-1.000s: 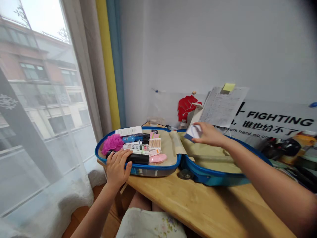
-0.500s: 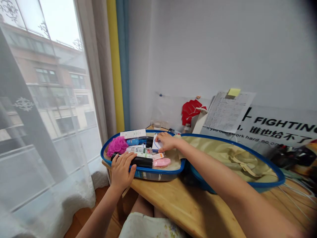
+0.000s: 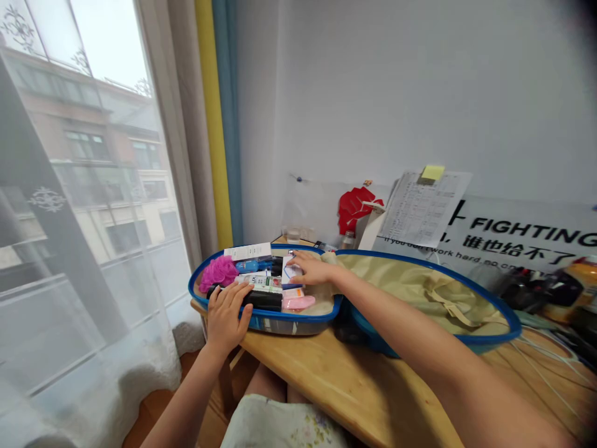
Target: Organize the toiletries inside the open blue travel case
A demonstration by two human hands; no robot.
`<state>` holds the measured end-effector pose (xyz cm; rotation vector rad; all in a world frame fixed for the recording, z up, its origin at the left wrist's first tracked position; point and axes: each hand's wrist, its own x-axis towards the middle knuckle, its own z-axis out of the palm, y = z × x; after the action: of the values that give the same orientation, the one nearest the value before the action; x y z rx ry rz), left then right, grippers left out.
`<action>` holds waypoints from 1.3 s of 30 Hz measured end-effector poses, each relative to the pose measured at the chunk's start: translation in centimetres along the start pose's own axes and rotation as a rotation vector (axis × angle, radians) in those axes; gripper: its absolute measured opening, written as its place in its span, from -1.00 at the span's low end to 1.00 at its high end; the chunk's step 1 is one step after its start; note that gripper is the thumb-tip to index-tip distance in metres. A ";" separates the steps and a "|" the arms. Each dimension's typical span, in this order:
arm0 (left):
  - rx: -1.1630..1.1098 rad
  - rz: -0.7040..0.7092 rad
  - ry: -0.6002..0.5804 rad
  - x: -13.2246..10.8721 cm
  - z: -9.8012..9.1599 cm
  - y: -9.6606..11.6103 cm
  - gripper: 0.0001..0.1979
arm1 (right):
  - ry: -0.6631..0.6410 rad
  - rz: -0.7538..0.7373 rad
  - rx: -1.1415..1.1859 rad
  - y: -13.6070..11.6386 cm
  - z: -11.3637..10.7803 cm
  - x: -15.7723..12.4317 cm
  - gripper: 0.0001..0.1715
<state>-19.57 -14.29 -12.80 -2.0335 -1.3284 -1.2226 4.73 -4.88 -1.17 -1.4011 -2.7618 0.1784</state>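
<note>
An unzipped blue-rimmed case (image 3: 298, 320) lies on the table, packed with toiletries. My right hand (image 3: 310, 269) reaches into it, fingers and thumb closed about a small white box with blue lines (image 3: 290, 272). Stretched over the near rim, the fingers of my left hand (image 3: 231, 311) lie on the end of a black cylinder (image 3: 268, 301). A pink item (image 3: 299, 303) is beside the cylinder's right end. Farther in are a magenta bath puff (image 3: 218, 274), a blue bottle (image 3: 247, 266), white tubes (image 3: 261, 282) and a long white box (image 3: 247, 251).
The case's other half (image 3: 396, 274), lined in beige with straps, lies spread to the right. Cables (image 3: 550, 342) and dark objects (image 3: 527, 289) are at the table's right. A clipboard with papers (image 3: 424, 205) stands at the back; a curtained window (image 3: 93, 186) is at left.
The view has shifted slightly. The white box under my right hand sits a little straighter among the items. My left hand stays at the near rim.
</note>
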 end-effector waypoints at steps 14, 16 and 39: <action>0.046 0.167 -0.062 0.8 -0.4 5.5 -0.58 | 0.490 0.298 -0.002 8.3 4.3 -25.3 -0.41; 0.037 0.208 -0.049 0.8 0.1 6.5 -0.62 | 0.549 0.248 -0.059 9.8 5.6 -27.2 -0.42; 0.048 0.250 -0.174 2.1 1.4 -3.3 -0.69 | 0.637 0.206 -0.186 1.9 7.2 -23.1 -0.57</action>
<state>-21.50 -10.73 -12.14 -2.2332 -1.1222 -0.9139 19.27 -22.96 -8.17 -1.4553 -2.1531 -0.4525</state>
